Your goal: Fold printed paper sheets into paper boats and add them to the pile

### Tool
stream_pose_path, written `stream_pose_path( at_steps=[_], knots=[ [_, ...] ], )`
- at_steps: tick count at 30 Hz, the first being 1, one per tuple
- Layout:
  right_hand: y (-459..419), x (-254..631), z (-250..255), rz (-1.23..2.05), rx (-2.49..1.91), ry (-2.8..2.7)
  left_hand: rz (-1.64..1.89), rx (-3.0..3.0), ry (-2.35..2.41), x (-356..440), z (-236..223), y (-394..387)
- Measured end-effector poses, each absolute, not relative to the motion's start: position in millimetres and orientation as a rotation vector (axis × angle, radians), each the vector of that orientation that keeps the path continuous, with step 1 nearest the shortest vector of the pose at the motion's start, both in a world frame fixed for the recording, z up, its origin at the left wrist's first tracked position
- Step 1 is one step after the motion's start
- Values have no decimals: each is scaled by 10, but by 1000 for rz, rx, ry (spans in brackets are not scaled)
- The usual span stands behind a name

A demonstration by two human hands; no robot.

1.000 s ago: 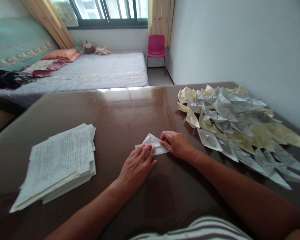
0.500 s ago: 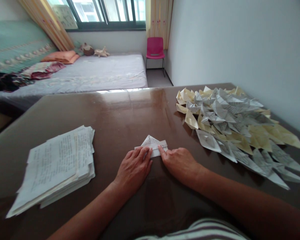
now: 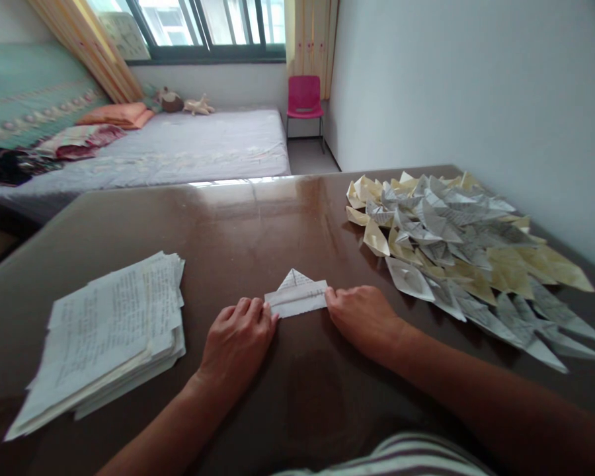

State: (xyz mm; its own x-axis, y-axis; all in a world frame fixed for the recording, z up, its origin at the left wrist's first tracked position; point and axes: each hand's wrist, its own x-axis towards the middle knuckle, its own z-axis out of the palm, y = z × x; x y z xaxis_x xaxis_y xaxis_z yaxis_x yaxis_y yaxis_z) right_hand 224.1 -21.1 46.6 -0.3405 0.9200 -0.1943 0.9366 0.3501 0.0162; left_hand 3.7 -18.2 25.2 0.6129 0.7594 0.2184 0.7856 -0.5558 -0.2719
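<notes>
A small folded paper (image 3: pixel 297 297), hat-shaped with a triangular peak and a straight band along its near side, lies on the brown table in front of me. My left hand (image 3: pixel 240 330) is closed on the band's left end, thumb and fingers together. At the right end, my right hand (image 3: pixel 359 314) pinches the band's corner between thumb and curled fingers. Printed or written lines show on parts of the folded paper.
To the left lies a stack of written sheets (image 3: pixel 104 330). Many folded paper boats (image 3: pixel 426 225), white and cream, are heaped at the right by the wall. Beyond the brown table (image 3: pixel 228 231) stand a bed (image 3: pixel 218 142) and a pink chair (image 3: pixel 304 97).
My left hand has slid from the top of the folded paper to its left end. My right hand has gone from pressing with a fingertip to pinching the right end. The band now shows fully.
</notes>
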Motion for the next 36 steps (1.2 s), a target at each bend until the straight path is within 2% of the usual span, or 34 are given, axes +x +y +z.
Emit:
stream_pose_path(
  at_steps=[3,5,18,23,27,30,33,34,36],
  knots=[
    [-48,2301,425,-25,1819,2587,-177,-2522,-1234,4,248,-139],
    [40,2332,357,-78,1871,2669,-216,-2538,-1244,-9,235,-112],
    [163,2336,103,-924,2027,2822,-308,-2594,-1341,-19,161,-19],
    [117,2307,185,-1359,1875,2888,-732,-2616,-1526,-5,164,27],
    [128,2282,177,-1674,1874,2914,-1001,-2952,-1937,44,129,62],
    [144,2232,98,-2113,2086,2687,-1502,-3073,-2246,110,93,66],
    [96,2150,36,-2540,1973,2372,-1973,-2978,-2343,174,59,45],
    [66,2123,31,-2568,1907,2339,-2063,-2946,-2344,192,49,37],
    [4,2084,45,-2391,1881,2432,-2123,-2948,-2339,213,30,24]
  ],
)
